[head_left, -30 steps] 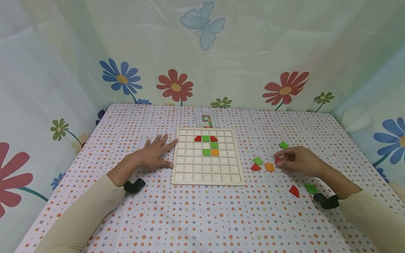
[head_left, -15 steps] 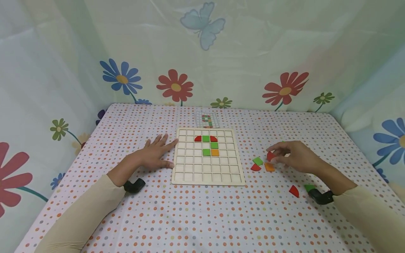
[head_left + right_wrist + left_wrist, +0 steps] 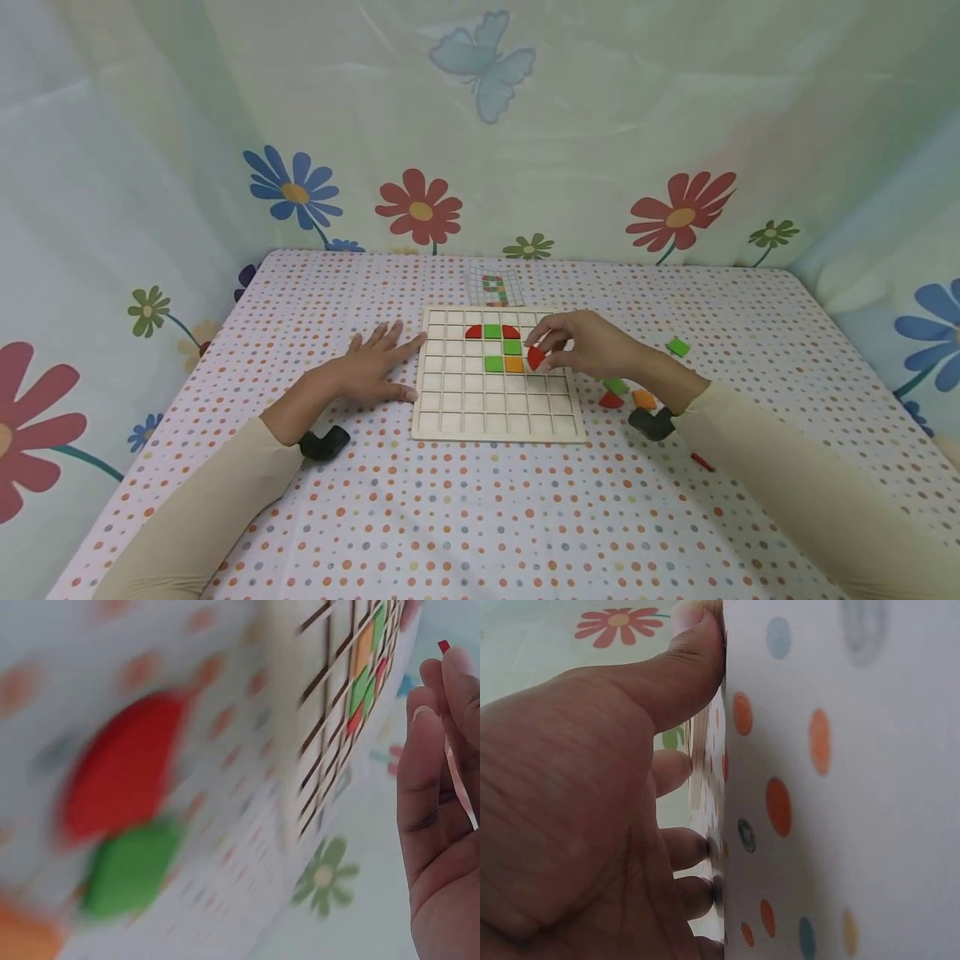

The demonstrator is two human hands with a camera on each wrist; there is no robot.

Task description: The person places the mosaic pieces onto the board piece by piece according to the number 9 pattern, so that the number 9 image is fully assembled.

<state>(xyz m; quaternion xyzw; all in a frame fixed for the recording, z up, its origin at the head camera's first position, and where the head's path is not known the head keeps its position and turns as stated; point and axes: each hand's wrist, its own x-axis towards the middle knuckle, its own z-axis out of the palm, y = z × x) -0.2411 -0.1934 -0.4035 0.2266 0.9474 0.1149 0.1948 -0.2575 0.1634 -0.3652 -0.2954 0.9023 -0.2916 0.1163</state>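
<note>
A square wooden grid board [image 3: 461, 400] lies mid-table. Set in its cells are two red quarter-round tiles, several green square tiles [image 3: 493, 364] and an orange square tile [image 3: 513, 364]. My right hand [image 3: 592, 343] is over the board's right side, pinching a red quarter-round tile [image 3: 536, 357] between thumb and fingers; in the right wrist view only a bit of that red tile [image 3: 444, 646] shows past the fingertips. My left hand [image 3: 367, 372] rests on the cloth at the board's left edge, fingers spread, forefinger and thumb touching the board.
A pattern card [image 3: 497, 287] lies behind the board. Right of the board are loose tiles: a red quarter-round tile [image 3: 611, 400], an orange tile [image 3: 643, 399] and a green tile [image 3: 678, 347]. Another red tile [image 3: 702, 462] lies partly under the right forearm. A flowered curtain surrounds the table.
My right hand has carried the red quarter-round tile left, from the loose tiles to above the board's right side. My left hand stays at the board's edge. The head view has shifted slightly.
</note>
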